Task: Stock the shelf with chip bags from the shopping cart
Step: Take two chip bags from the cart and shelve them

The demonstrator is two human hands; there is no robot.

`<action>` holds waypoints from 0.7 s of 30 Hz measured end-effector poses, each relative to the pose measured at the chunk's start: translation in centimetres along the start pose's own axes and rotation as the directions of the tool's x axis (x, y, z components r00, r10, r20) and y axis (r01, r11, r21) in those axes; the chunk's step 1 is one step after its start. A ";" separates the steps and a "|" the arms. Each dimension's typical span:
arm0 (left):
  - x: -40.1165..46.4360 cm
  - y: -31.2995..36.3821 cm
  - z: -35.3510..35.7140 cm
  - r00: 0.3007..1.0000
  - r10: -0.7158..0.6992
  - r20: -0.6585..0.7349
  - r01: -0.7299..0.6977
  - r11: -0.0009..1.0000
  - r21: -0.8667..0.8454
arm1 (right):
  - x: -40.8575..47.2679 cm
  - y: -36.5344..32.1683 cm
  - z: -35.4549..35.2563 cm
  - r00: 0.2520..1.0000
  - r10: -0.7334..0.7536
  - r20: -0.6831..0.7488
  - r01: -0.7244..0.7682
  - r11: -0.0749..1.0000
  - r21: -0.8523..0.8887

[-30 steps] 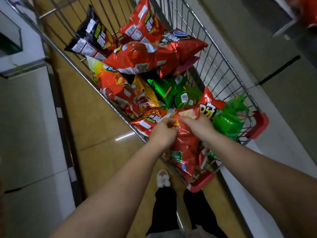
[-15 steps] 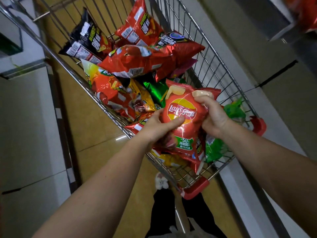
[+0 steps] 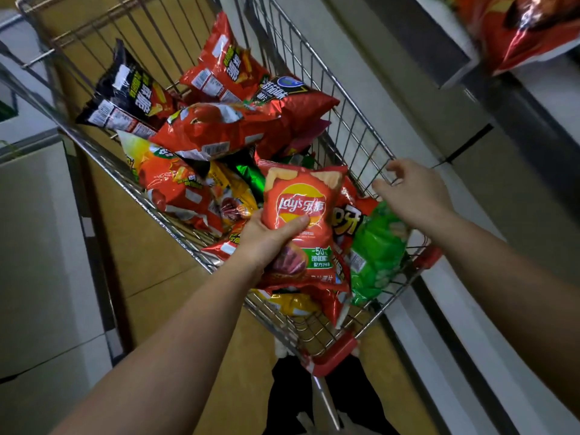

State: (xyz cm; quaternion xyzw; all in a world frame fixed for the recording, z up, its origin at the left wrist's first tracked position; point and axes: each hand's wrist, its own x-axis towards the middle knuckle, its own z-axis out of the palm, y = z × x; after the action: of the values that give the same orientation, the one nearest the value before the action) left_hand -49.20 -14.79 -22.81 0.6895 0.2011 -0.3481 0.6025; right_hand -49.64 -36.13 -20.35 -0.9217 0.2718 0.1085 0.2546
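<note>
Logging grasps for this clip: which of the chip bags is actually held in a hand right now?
The red Lay's bag, upright in the left hand, above the cart. The other bags lie loose; the right hand holds none.

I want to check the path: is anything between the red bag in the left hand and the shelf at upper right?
Nothing visible blocks it. The left hand holds the red bag above the cart; the shelf already carries bags.

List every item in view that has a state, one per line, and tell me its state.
Red Lay's chip bag: sealed, upright, lifted above the cart.
Left hand: gripping the red Lay's chip bag.
Right hand: loosely curled, holding nothing, over the cart's right rim.
Wire shopping cart: loaded with chip bags.
Green chip bag: lying in the cart.
</note>
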 end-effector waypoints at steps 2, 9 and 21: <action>0.0 -0.4 0.5 0.999 0.016 -0.032 -0.014 0.999 0.052 | -0.5 1.4 0.8 0.987 0.089 0.136 -0.082 0.995 -0.057; 0.4 -1.5 0.2 0.984 0.062 -0.170 -0.034 0.986 0.164 | -0.8 -0.3 1.0 0.983 -0.020 0.185 0.061 0.974 -0.218; 0.9 -1.5 -1.5 0.822 0.158 -0.547 -0.148 0.987 0.063 | -1.5 -2.1 5.6 0.954 -0.192 0.231 0.115 0.945 0.307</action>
State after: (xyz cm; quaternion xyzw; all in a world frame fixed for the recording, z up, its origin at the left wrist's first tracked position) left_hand -49.29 -13.20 -24.50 0.7794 0.3066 -0.0878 0.5392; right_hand -50.07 -30.99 -23.67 -0.8708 0.1762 0.1660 0.4280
